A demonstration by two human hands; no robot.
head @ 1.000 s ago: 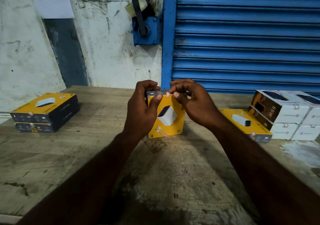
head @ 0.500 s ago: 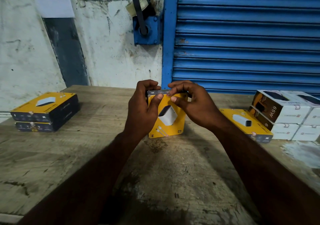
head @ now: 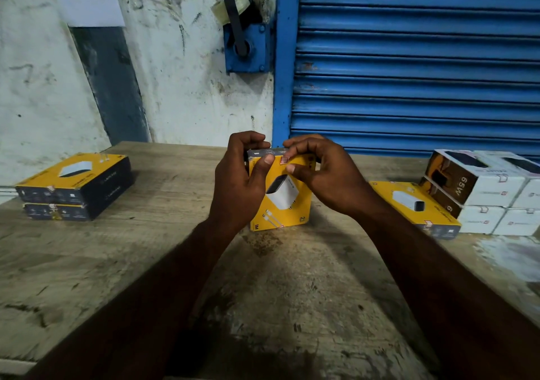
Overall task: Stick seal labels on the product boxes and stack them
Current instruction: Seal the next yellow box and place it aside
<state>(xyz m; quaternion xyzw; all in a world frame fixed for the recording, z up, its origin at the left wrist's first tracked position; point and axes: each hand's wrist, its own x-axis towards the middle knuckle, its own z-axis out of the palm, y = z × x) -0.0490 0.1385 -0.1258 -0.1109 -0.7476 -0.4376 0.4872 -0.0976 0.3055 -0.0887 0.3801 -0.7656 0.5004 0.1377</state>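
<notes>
Left grip [head: 238, 184] is clamping the yellow box [head: 287, 204] round its left side, thumb on the face. Right grip [head: 324, 175] is pinching the top edge just beside the seal label [head: 284, 160]. The box is standing on its lower edge mid-desk [head: 263, 306].

Risk, as I am judging it: the label is liable to crease or lift if the thumb slips off the fold, and the box could skid if the left grip slackens.

Open room is lying toward the near edge. A two-box stack [head: 73, 186] is sitting at the left edge, and white boxes [head: 491, 195] at the right edge.

Both hands grip a yellow box [head: 287, 201] standing on the table [head: 277, 292]: left hand [head: 238, 184] and right hand [head: 327, 175] at a seal label [head: 284, 160] between their thumbs.
</notes>
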